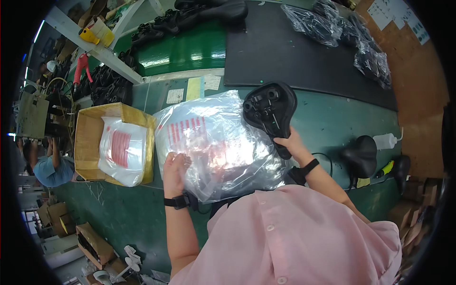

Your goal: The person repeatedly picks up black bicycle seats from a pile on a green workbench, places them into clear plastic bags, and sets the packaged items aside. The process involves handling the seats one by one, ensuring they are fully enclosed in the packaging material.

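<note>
My right hand (295, 146) is closed round the narrow nose of a black bicycle saddle (284, 102). The saddle is turned underside up, with its rails and springs showing, and its wide end points away from me. At the left edge of a pile of clear plastic bags (223, 137) with red print, my left hand (175, 170) has its fingers curled on the film, pinching it. The pile lies flat on the green table just in front of me, partly below the saddle. Both my wrists wear black straps.
Left of the bags stands a cardboard box (81, 142) lined with more printed bags. Another saddle (361, 154) and a white squeeze bottle (385, 141) lie to the right. Plastic-wrapped saddles (373, 64) rest on a black mat (308, 61). A person (52, 166) is at far left.
</note>
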`<state>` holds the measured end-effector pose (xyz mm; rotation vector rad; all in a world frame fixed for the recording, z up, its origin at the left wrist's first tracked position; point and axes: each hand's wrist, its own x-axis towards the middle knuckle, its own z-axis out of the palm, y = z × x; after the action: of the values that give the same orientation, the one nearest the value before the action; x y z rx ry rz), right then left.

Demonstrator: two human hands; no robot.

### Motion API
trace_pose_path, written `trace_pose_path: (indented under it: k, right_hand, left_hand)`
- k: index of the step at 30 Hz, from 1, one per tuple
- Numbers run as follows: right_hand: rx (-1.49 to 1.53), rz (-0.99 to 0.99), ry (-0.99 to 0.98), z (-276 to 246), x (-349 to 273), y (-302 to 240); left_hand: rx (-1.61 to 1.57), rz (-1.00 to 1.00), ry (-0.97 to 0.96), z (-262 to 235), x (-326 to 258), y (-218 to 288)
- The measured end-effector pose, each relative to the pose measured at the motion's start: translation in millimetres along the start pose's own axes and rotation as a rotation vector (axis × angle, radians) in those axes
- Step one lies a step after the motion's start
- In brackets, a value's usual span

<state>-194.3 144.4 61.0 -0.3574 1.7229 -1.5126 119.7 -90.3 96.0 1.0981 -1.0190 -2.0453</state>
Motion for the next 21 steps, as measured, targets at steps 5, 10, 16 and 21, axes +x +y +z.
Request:
trace_pose_path:
  k: [5, 10, 16, 21]
  right_hand:
    - [0.185, 0.053, -0.088, 4, -33, -30]
    - [0.414, 0.169, -0.351, 30, -57, -51]
    - [0.493, 0.191, -0.374, 47, -47, -42]
    - [0.429, 0.145, -0.123, 30, -30, -16]
  left_hand:
    - [0.408, 0.042, -0.156, 66, -12, -6]
    - [0.63, 0.152, -0.379, 122, -11, -43]
    - [0.934, 0.261, -0.371, 155, -28, -46]
    - [0.265, 0.072, -0.239, 111, -22, -20]
